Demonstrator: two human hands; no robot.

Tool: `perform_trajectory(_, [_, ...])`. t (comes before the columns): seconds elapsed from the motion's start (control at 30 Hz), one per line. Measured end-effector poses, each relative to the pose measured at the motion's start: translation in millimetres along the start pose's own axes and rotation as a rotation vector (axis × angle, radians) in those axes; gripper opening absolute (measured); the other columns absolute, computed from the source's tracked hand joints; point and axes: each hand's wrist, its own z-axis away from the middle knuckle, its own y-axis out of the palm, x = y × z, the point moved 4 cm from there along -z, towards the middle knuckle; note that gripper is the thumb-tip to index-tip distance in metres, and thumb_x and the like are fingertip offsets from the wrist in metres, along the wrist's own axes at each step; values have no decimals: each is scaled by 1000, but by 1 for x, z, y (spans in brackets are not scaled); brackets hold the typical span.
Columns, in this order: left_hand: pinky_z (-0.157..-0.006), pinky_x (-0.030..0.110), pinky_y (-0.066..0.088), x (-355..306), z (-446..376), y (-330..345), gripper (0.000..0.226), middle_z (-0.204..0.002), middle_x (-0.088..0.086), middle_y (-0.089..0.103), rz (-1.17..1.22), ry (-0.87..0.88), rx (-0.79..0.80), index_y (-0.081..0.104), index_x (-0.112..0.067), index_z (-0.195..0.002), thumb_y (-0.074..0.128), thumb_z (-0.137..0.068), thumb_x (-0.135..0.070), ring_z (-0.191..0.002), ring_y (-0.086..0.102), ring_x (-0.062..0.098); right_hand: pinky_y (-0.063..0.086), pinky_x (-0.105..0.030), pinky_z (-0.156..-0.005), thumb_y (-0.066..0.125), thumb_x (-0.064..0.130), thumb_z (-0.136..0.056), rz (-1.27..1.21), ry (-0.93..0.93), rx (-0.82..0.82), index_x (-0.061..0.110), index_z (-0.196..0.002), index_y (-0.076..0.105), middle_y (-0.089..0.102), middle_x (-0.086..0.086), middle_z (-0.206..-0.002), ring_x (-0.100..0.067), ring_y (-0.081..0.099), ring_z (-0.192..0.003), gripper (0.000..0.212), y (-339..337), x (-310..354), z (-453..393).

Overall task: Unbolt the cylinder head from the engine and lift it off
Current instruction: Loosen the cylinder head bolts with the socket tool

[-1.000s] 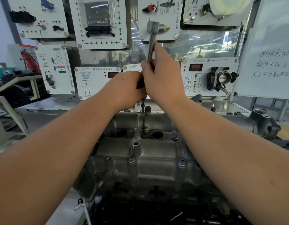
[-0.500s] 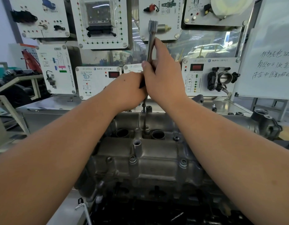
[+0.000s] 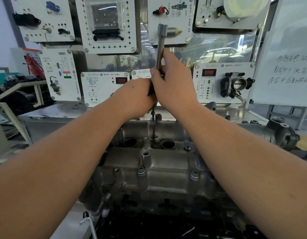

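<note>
Cylinder head, grey cast metal, seated on the engine directly below both hands and filling the lower centre of the view. Left hand and right hand, touching one another above the head's far edge, are both wrapped closed around a long steel wrench, whose handle stands nearly upright above them. Below the hands a slim extension shaft drops to a bolt recess between two round bores in the head. Several bolts are still seated along the head's near flank, so unbolting appears incomplete. Judged from its bulk and material, the head will be heavy, rigid and possibly oily; lifting likely calls for both hands under opposite ends, raised level. Behind the head stand wall-mounted training panels.
</note>
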Motion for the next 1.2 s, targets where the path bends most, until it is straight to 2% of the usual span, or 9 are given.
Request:
perform_trajectory(0.1, [-63,28,49,0,-1,-3,26,-72,-2,64,-13,3,-14,51,-30,-74,51,-94,-14,-67,62,13,50,-23,-68,56,20,-99,-5,-14,-1,16,-130,53,71,1,-91,-13,65,-80,31,-1,4,2])
perform_trajectory(0.3, [-49,27,32,0,1,1,33,-58,-3,52,27,23,-17,46,-25,-65,51,-95,-13,-53,48,12,32,-16,-50,52,18,-101,-12,-6,-20,13,-115,52,55,8,-70,-5,49,-59,15,-1,-3,-2])
perform_trajectory(0.5, [-49,26,29,0,0,0,36,-58,-8,52,-28,22,-27,44,-31,-63,52,-93,-12,-54,51,9,48,-20,-67,58,25,-100,4,-20,-23,16,-140,48,70,4,-92,-12,65,-81,43,-1,1,0])
perform_trajectory(0.57, [-50,26,29,1,0,-1,34,-57,-10,53,-35,16,-46,46,-30,-62,53,-93,-17,-53,52,8,41,-10,-59,57,23,-99,26,-30,-54,15,-129,55,66,6,-83,-10,61,-74,31,-3,0,0])
perform_trajectory(0.7, [-51,27,29,2,0,1,35,-57,-6,53,12,14,-42,47,-29,-61,52,-94,-15,-53,50,11,36,-19,-54,53,19,-101,13,-5,-31,13,-130,52,52,11,-67,-6,50,-60,29,-1,-3,-2])
perform_trajectory(0.87, [-46,19,30,0,-1,-1,40,-49,-5,52,-32,24,-37,42,-31,-62,50,-97,-14,-49,52,7,49,-23,-76,62,28,-98,-18,1,-47,22,-152,39,72,2,-103,-14,66,-89,59,-3,2,3])
perform_trajectory(0.93, [-44,15,33,1,-2,-3,37,-49,-12,57,-20,21,-54,45,-31,-60,52,-95,-20,-51,55,-2,44,-19,-69,60,25,-99,10,-10,-78,23,-151,42,70,3,-101,-12,64,-89,55,-5,2,2])
perform_trajectory(1.07, [-48,25,29,3,-3,1,35,-52,-6,51,-13,11,-46,48,-27,-61,51,-94,-18,-47,47,8,42,-16,-59,54,22,-101,33,14,-58,23,-153,38,58,12,-80,-9,63,-77,54,-3,1,0])
perform_trajectory(1.2, [-43,15,34,2,-2,-1,38,-49,-14,57,-18,30,-46,47,-29,-60,50,-95,-15,-48,54,-2,49,-20,-71,61,26,-99,-15,10,-51,23,-152,40,69,6,-95,-13,66,-87,57,-4,2,2])
